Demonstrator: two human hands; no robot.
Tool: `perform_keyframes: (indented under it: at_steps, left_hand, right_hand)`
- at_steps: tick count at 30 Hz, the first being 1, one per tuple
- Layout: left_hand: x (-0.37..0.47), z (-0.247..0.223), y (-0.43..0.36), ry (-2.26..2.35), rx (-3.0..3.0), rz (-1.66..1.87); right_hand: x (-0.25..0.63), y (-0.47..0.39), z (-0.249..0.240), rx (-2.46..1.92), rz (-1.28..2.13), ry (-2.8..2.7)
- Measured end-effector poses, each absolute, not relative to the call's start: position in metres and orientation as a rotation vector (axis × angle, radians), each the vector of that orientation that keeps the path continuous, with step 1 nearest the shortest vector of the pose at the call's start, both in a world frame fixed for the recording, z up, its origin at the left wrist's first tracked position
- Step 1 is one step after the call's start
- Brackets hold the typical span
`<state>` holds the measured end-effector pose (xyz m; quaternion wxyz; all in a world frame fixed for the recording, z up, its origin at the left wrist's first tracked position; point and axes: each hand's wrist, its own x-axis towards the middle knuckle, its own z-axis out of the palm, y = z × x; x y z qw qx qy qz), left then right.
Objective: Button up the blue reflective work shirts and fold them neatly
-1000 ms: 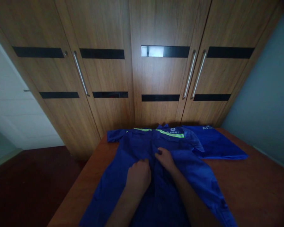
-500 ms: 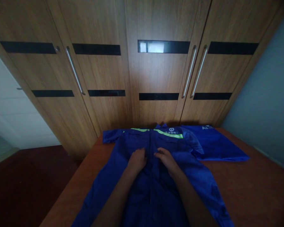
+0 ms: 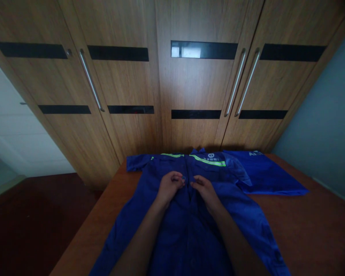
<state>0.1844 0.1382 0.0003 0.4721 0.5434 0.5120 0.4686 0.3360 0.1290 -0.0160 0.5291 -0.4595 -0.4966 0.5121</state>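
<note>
A dark blue short-sleeved work shirt (image 3: 172, 237) lies spread out face up, with yellow-green reflective stripes and a white logo across its chest. My left hand (image 3: 169, 187) is closed in a pinch at the front opening, a small bit of blue cloth showing at its fingertips. Just across the opening, my right hand (image 3: 204, 191) pinches the other front edge between thumb and fingers. A narrow gap separates the two hands. Whether a button is between the fingers is too small and dark to tell.
The shirt rests on a reddish-brown wooden table (image 3: 299, 230). A folded blue item with white lettering (image 3: 270, 174) lies at the right, touching the shirt's sleeve. Behind the table stands a wooden wardrobe (image 3: 126, 84) with metal handles. A white door (image 3: 25, 142) is at the left.
My left hand has turned so its fingertips show and it pinches cloth at the opening. My right fingers have closed onto the other edge. The view has shifted slightly.
</note>
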Motion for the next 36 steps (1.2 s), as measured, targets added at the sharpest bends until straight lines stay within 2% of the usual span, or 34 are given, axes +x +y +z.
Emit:
perform_keyframes:
  at_steps: [8,25,36]
  left_hand:
    - [0.192,-0.002,0.132,1.133,1.154,1.192]
    - [0.194,-0.002,0.131,1.29,1.489,1.24]
    - [0.2,-0.002,0.129,1.211,1.316,1.207]
  right_hand:
    - [0.333,0.128,-0.017,-1.106,1.158,-1.169]
    - [0.334,0.128,-0.019,-1.156,1.145,-1.215]
    - [0.331,0.125,-0.019,-1.272,0.758,-1.489]
